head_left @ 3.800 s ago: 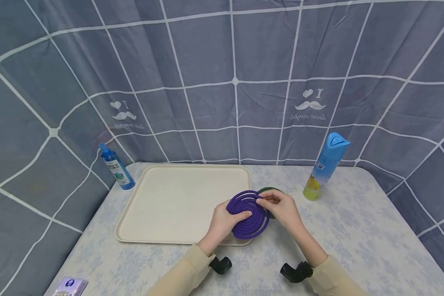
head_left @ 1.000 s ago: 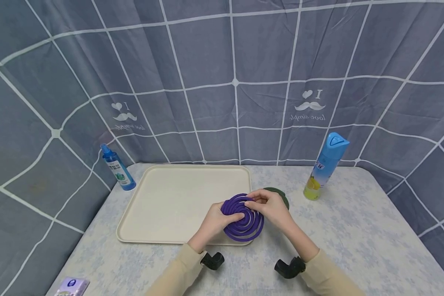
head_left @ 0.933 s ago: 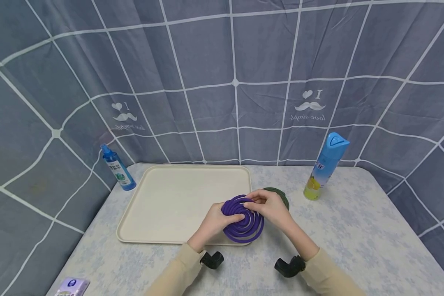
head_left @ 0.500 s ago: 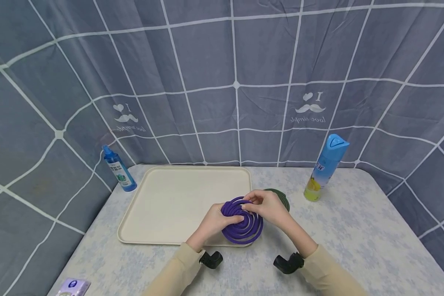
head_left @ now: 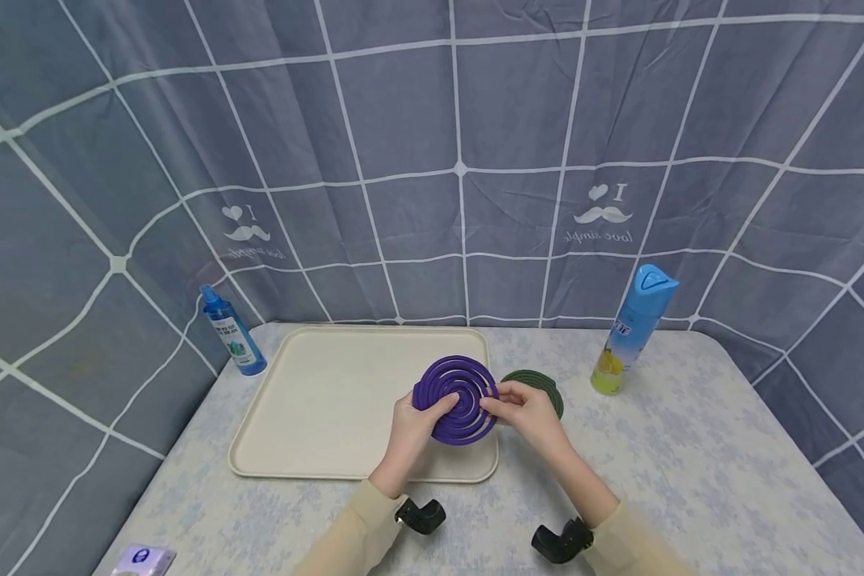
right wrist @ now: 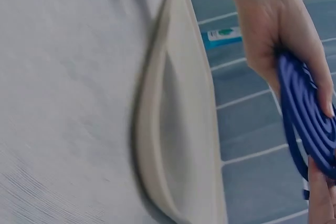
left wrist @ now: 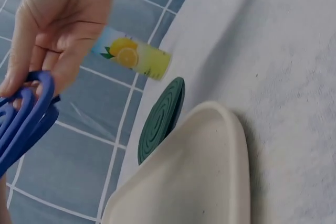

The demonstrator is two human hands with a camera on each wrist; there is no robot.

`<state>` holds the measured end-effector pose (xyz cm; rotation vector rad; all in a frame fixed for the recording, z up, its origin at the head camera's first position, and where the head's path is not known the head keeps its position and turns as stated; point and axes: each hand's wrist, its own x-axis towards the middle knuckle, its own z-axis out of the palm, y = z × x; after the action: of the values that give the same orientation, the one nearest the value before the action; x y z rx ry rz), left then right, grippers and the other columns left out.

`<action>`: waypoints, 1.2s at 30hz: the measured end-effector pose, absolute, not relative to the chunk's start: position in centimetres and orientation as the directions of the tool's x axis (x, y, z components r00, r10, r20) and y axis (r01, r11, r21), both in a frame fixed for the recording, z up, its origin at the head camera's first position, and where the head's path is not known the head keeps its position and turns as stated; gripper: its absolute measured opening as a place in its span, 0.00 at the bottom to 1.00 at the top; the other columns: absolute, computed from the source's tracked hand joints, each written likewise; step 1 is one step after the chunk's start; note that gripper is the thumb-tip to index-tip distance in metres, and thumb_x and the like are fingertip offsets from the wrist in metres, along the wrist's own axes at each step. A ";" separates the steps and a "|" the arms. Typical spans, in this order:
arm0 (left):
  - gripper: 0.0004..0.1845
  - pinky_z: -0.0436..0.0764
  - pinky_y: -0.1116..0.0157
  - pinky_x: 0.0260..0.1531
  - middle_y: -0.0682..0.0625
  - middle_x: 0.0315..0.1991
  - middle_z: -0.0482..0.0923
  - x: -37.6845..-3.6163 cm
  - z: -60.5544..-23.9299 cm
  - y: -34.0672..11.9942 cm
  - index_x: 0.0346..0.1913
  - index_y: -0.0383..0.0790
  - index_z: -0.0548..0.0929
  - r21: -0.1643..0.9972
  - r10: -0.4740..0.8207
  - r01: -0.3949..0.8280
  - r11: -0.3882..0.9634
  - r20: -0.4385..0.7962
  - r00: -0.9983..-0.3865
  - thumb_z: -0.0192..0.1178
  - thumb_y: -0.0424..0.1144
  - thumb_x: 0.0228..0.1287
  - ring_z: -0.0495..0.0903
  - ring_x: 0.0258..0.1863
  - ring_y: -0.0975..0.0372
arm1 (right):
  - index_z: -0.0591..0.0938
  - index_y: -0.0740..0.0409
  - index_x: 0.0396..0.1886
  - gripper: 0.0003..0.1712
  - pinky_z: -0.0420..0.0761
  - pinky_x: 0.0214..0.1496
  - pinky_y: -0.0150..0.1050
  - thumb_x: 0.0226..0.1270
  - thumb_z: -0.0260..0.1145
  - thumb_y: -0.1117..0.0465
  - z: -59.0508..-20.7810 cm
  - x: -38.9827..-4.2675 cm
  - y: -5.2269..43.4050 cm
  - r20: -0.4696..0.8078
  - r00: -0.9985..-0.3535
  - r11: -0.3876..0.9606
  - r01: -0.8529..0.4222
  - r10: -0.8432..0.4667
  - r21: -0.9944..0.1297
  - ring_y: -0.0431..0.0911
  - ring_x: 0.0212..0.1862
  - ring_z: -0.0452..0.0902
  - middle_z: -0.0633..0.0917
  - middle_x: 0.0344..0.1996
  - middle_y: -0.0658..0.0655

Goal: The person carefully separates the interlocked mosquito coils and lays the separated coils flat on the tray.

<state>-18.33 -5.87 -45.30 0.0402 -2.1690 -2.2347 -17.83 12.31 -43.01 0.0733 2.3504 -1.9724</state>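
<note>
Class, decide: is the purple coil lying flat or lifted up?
Lifted: both hands hold the purple coil tilted on edge above the tray.

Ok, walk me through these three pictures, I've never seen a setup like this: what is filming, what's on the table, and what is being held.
There is no machine here: a person works with bare hands and wears three cameras. The wide picture comes from a camera on the head, looking down at the table. The other two come from cameras strapped to each wrist, so they look sideways and tilted.

The left hand and the right hand both hold a purple spiral coil, lifted and tipped up above a beige tray.

On the table beside the tray lies a dark green coil. A lemon spray can stands on the right, a small blue spray bottle on the left, and a small purple packet sits at the near left corner.
</note>
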 end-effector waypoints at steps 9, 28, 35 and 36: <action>0.24 0.83 0.70 0.46 0.48 0.42 0.86 -18.2 -45.9 -5.2 0.56 0.27 0.79 0.968 -0.078 -0.049 -0.245 -0.071 -0.994 0.69 0.34 0.58 0.84 0.40 0.68 | 0.84 0.69 0.45 0.14 0.87 0.45 0.44 0.63 0.71 0.63 -44.5 -17.3 11.9 -0.117 -0.993 0.087 0.116 -0.002 -0.989 0.40 0.34 0.85 0.89 0.33 0.56; 0.36 0.82 0.75 0.26 0.59 0.25 0.83 -18.8 -44.8 -8.2 0.38 0.45 0.80 0.892 0.629 -0.394 -0.221 -0.178 -0.756 0.30 0.70 0.72 0.82 0.24 0.72 | 0.88 0.58 0.43 0.11 0.82 0.35 0.31 0.62 0.71 0.59 -42.4 -17.4 15.9 0.146 -0.910 0.486 -0.337 -0.388 -0.806 0.34 0.33 0.79 0.88 0.34 0.53; 0.36 0.82 0.75 0.25 0.58 0.26 0.83 -18.7 -44.5 -7.9 0.44 0.39 0.78 0.939 0.595 -0.343 0.024 -0.289 -0.750 0.36 0.69 0.72 0.82 0.23 0.71 | 0.88 0.58 0.43 0.09 0.78 0.31 0.29 0.64 0.70 0.62 -41.2 -17.7 15.8 0.233 -0.763 0.493 -0.586 -0.602 -0.644 0.32 0.32 0.74 0.87 0.34 0.50; 0.36 0.82 0.74 0.25 0.57 0.26 0.83 -18.7 -44.5 -7.9 0.45 0.39 0.79 0.941 0.592 -0.337 0.040 -0.294 -0.751 0.36 0.69 0.72 0.83 0.24 0.70 | 0.88 0.58 0.43 0.09 0.77 0.31 0.29 0.64 0.69 0.62 -41.1 -17.7 15.7 0.238 -0.750 0.490 -0.602 -0.617 -0.630 0.31 0.32 0.74 0.87 0.34 0.50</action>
<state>-18.72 -7.86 -44.53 -0.4077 -2.5930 -2.7920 -17.70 15.69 -41.08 -1.1028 2.6940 -1.1267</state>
